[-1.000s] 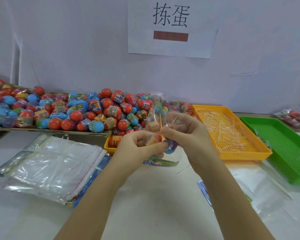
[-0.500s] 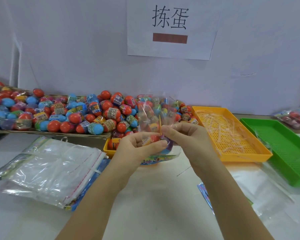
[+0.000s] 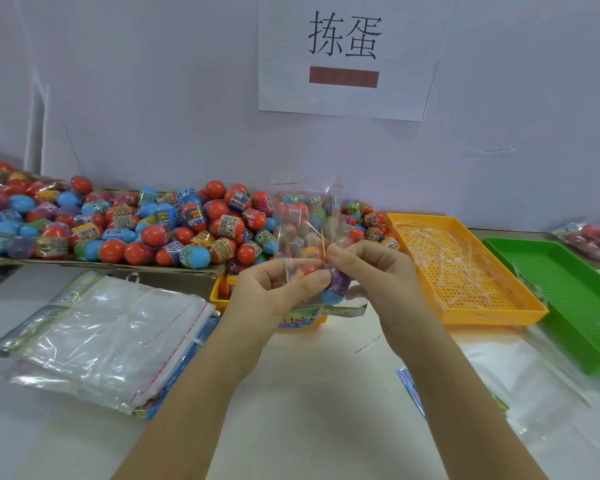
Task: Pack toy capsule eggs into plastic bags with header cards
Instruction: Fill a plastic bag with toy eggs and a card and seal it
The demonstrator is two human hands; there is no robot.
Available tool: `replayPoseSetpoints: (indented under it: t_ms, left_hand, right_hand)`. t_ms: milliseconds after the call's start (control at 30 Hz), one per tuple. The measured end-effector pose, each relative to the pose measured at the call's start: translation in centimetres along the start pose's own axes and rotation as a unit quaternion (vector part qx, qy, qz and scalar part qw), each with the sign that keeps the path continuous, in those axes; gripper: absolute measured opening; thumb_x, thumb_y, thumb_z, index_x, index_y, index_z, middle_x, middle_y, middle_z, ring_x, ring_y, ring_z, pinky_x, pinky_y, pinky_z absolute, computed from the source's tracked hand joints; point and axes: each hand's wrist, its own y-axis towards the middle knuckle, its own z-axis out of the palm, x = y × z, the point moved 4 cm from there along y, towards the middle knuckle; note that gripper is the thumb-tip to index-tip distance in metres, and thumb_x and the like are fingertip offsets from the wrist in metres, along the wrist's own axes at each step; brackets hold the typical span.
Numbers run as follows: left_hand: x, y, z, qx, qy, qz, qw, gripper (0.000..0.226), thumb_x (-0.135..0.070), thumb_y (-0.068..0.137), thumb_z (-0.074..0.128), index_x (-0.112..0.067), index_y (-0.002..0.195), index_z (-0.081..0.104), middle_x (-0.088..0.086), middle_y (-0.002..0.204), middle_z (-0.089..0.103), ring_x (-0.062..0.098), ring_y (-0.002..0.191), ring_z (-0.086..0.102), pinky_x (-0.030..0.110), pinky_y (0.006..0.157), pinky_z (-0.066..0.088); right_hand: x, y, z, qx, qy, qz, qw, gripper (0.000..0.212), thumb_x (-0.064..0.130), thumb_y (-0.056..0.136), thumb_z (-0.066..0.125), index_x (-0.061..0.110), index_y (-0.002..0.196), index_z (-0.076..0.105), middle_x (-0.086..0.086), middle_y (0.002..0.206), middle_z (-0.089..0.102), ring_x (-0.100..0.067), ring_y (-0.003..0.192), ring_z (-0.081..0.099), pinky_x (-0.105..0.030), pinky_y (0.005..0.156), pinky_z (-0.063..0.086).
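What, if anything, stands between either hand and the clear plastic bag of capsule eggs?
Nothing visible does. The left hand and the right hand both pinch the clear plastic bag of capsule eggs directly, holding it up above the white table.

Capsule eggs [image 3: 174, 233] heaped: red-orange, blue, some purple and green, with printed label bands. Held bag [image 3: 302, 216] clear, red dotted line near its top. Perforated tray [image 3: 499, 315] orange-yellow; neighbouring tray [image 3: 582, 306] green. Worktop [image 3: 309, 393] white. Sign [image 3: 343, 102] white, black characters, brown bar.
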Motion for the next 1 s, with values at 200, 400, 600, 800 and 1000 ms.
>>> replayPoseSetpoints:
  t_ms: [200,400,600,800,1000]
  left_hand:
    - [-0.2,0.1,-0.4,-0.016,-0.032,0.024,0.999,0.041,-0.040,0.047,0.084,-0.024,0.085,0.078,0.006,0.090,0.077,0.022,0.082,0.075,0.030,0.067,0.058]
    - [-1.2,0.9,-4.2,-0.142,-0.135,0.062,0.979,0.031,-0.038,0.044,0.085,-0.026,0.072,0.080,0.001,0.079,0.076,0.014,0.072,0.073,0.025,0.060,0.057]
    - [-1.0,0.6,-4.4,-0.180,-0.161,0.020,0.970,0.028,-0.035,0.052,0.081,-0.020,0.075,0.080,0.011,0.087,0.076,0.024,0.076,0.074,0.034,0.064,0.062]
    - [-2.8,0.1,-7.3,-0.229,-0.179,0.057,0.955,0.015,-0.027,0.062,0.078,-0.020,0.075,0.080,0.009,0.086,0.077,0.023,0.076,0.075,0.033,0.059,0.060]
    - [-2.3,-0.1,-8.0,-0.209,-0.145,0.034,0.966,0.034,-0.033,0.061,0.081,-0.014,0.088,0.077,0.014,0.094,0.076,0.030,0.087,0.074,0.036,0.065,0.059]
  right_hand:
    - [-0.1,0.1,0.9,0.001,0.017,-0.025,1.000,0.027,0.045,0.075,0.060,0.023,0.084,0.071,0.009,0.063,0.065,-0.005,0.063,0.061,-0.025,0.061,0.050]
    - [-2.8,0.9,1.1,-0.060,-0.105,-0.025,0.992,0.012,0.031,0.095,0.055,0.038,0.097,0.064,0.018,0.096,0.065,0.002,0.091,0.059,-0.017,0.076,0.043]
    - [-5.1,2.4,4.0,-0.030,-0.470,-0.020,0.882,0.028,0.030,0.092,0.052,0.031,0.119,0.058,0.013,0.128,0.050,-0.016,0.120,0.031,-0.035,0.086,0.019]
    - [-4.0,4.7,7.1,0.073,-0.476,-0.027,0.876,0.024,0.041,0.090,0.055,0.038,0.114,0.059,0.010,0.116,0.049,-0.016,0.112,0.045,-0.050,0.102,0.015]
    - [-4.0,5.1,7.5,0.064,-0.547,-0.021,0.834,0.022,0.046,0.094,0.049,0.029,0.106,0.053,0.005,0.100,0.057,-0.020,0.101,0.054,-0.049,0.100,0.021]
